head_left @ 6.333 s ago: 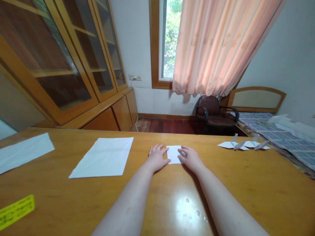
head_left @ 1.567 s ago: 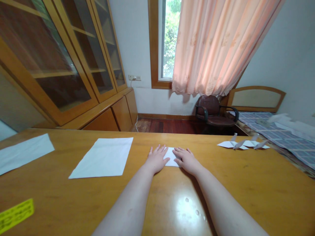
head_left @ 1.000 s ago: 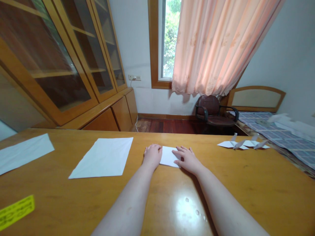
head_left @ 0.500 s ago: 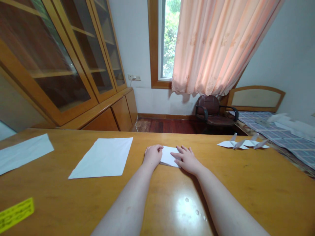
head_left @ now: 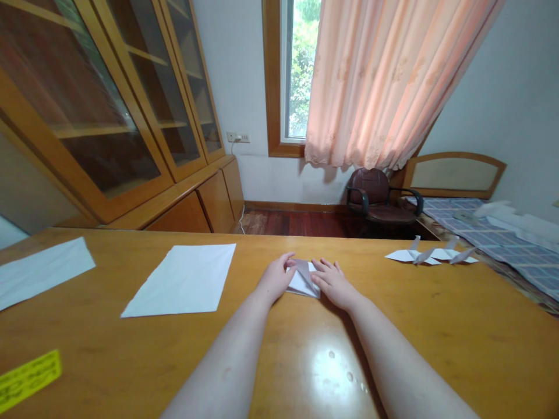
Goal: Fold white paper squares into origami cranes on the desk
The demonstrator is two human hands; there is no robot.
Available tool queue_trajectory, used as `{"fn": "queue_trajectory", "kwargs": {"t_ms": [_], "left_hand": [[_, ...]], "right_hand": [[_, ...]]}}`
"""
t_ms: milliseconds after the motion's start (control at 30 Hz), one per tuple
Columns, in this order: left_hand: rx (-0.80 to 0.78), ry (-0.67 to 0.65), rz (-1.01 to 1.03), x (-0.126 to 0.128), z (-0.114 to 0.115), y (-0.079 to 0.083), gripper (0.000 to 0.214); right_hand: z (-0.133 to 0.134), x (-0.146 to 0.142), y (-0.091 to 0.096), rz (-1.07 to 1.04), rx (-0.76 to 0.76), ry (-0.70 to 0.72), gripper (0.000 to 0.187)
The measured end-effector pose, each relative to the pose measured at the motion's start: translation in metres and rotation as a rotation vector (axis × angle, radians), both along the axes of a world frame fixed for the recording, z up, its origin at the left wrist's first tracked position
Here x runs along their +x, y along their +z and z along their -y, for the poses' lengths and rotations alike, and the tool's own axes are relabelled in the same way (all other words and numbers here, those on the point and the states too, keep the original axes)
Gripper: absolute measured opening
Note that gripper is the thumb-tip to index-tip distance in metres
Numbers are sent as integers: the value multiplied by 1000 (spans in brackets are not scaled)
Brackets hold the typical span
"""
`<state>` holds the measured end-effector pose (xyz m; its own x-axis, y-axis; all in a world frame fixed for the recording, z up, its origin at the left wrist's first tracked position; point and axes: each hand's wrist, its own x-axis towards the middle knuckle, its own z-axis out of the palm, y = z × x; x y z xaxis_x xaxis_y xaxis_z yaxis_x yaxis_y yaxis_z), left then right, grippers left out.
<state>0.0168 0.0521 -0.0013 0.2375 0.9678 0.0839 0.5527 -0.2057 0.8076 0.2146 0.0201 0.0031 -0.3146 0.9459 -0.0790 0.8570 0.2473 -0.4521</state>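
Note:
A small folded white paper [head_left: 301, 280] lies on the wooden table [head_left: 305, 361] ahead of me. My left hand [head_left: 276, 276] pinches its left corner and holds a flap lifted and folded toward the right. My right hand [head_left: 332, 281] lies flat on the paper's right part, fingers together, pressing it down.
A flat white sheet [head_left: 183, 278] lies to the left, another sheet [head_left: 41, 270] at the far left edge, and a yellow slip [head_left: 27, 378] near the front left. Folded paper planes [head_left: 430, 255] sit at the right. A chair [head_left: 379, 201] and a bed [head_left: 502, 233] stand beyond the table.
My left hand went from flat beside the paper to pinching its left corner, then lifted that flap over toward the right. My right hand stayed pressing the paper.

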Motion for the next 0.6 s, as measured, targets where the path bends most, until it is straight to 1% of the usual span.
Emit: {"fn": "queue_trajectory", "kwargs": {"t_ms": [133,300,433,533,600], "left_hand": [[77,-128,-123,0,1,-1,48],[117,-153,-299,-3,0,-4,49],[149,-196,-371,-3,0,-5,46],[136,-203,-411,-3,1,-5,47],[120,-209,-434,-3,1,-5,48]], "right_hand": [[-2,0,-2,-33,8,-23,44],[-4,-2,-4,-96,66,-44,36],[-7,-2,-9,-142,124,-100,34],[-10,0,-17,-157,161,-186,44],[-12,2,-21,-166,185,-245,61]]}}
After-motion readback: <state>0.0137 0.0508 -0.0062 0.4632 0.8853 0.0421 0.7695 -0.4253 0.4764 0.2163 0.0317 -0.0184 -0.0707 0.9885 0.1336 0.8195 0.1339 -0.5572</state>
